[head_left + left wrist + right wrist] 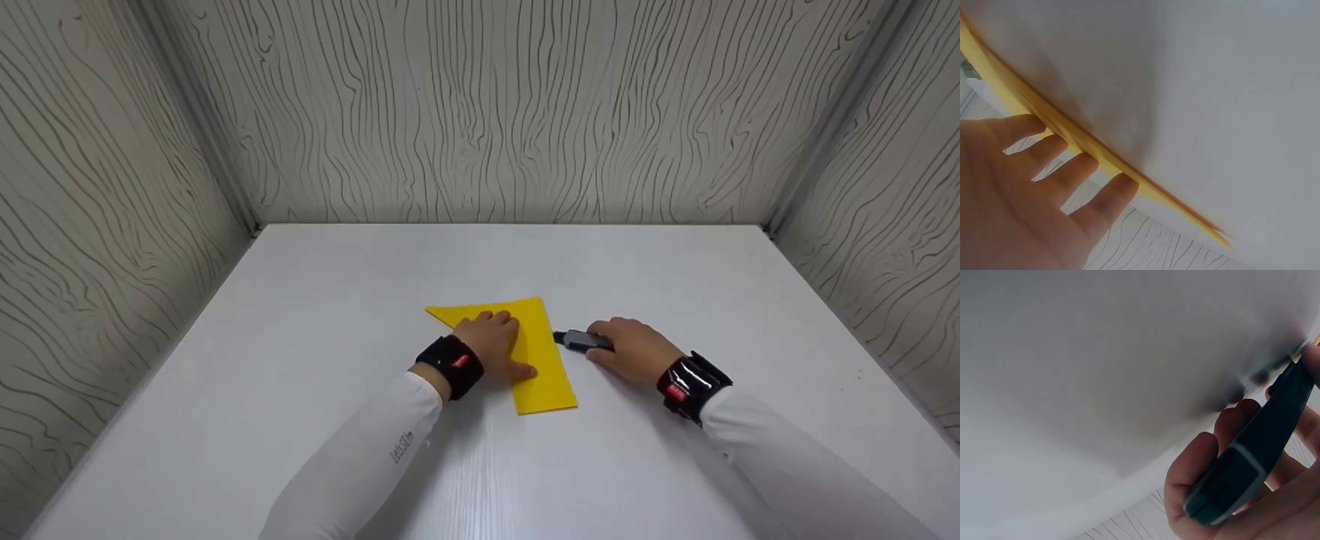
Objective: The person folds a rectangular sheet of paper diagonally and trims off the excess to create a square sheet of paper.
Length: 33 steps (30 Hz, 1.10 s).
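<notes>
Fingers of the left hand point(491, 346) lie flat on the folded yellow paper sheet point(541, 358) at the middle of the white surface point(300, 360); the right hand point(630, 349) grips a dark grey utility knife point(581, 340) just beside the sheet.

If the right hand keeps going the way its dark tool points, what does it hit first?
Most likely the right edge of the yellow paper: the right hand aims the tool left at it, tip just short.
</notes>
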{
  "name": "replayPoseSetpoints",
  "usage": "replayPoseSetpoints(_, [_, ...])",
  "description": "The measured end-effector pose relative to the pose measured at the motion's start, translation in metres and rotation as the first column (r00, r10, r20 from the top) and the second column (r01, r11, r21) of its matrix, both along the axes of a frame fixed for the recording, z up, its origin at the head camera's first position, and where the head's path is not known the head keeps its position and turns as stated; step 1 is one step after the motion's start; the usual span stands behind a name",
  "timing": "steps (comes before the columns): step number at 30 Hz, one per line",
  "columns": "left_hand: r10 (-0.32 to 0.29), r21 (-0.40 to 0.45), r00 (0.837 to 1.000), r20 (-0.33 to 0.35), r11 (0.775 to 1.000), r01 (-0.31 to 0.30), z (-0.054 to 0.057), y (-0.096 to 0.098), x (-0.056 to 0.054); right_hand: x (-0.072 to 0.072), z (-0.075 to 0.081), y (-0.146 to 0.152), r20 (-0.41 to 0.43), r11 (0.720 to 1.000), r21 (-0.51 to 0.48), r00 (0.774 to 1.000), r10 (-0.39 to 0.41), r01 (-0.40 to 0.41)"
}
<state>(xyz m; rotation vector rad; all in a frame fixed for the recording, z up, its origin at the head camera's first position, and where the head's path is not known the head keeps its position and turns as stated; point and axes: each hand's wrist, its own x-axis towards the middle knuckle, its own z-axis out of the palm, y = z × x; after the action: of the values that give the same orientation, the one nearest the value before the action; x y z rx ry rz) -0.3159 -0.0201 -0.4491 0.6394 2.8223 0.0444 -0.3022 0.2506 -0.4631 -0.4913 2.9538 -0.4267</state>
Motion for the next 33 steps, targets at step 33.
replayPoseSetpoints(33, [0.015,-0.02,1.0,0.0,1.0,-0.015,-0.016,0.002,-0.015,-0.008,0.002,-0.002,-0.004,1.0,0.009,1.0,-0.004,0.004])
